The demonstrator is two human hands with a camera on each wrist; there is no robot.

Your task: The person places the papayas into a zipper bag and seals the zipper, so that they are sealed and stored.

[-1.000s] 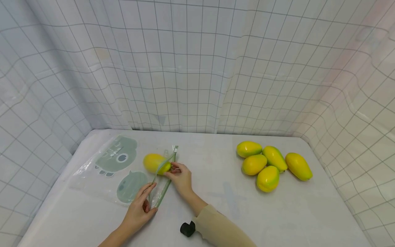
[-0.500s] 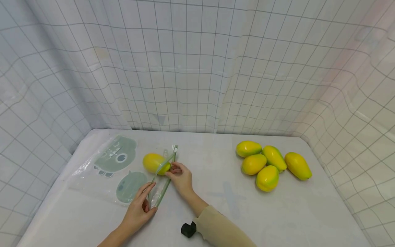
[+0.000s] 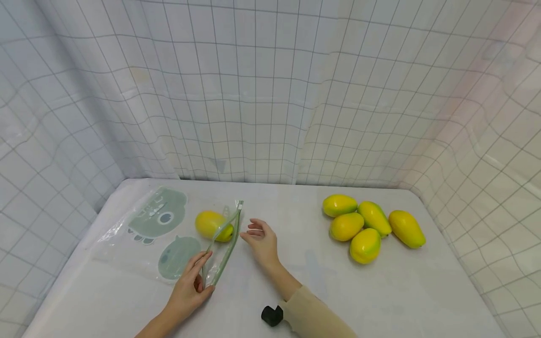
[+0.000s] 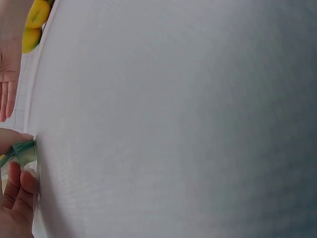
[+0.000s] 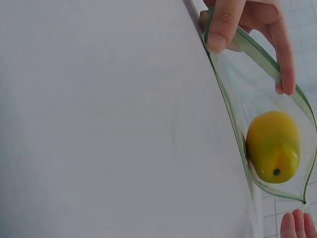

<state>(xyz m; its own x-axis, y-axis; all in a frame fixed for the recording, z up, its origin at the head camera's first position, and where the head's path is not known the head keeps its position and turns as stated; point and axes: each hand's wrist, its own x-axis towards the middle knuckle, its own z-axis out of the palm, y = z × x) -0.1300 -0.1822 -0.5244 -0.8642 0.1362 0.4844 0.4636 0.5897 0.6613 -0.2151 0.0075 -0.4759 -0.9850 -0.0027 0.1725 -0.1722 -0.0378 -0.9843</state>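
A clear zip bag (image 3: 179, 258) with green monster prints lies on the left of the table, its green-edged mouth facing right and spread apart. One yellow-green papaya (image 5: 273, 144) rests inside, near the mouth, its stem end toward the opening. My left hand (image 3: 188, 288) holds the bag's mouth at the near corner, thumb on the lower edge and fingers on the upper edge. Just right of the mouth, my right hand (image 3: 264, 241) hovers with fingers loosely bent and nothing in them. In the right wrist view its fingertips (image 5: 298, 223) show below the bag's far corner.
Several more papayas (image 3: 365, 246) lie grouped at the right of the white table (image 3: 313, 300). A small black object (image 3: 272, 316) sits by the right sleeve. White grid-patterned curtains (image 3: 270, 94) enclose the back and sides.
My right hand has let go of the papaya at the bag's mouth and drawn back to the right. The papaya stays in the bag; my left hand keeps its hold on the edge.
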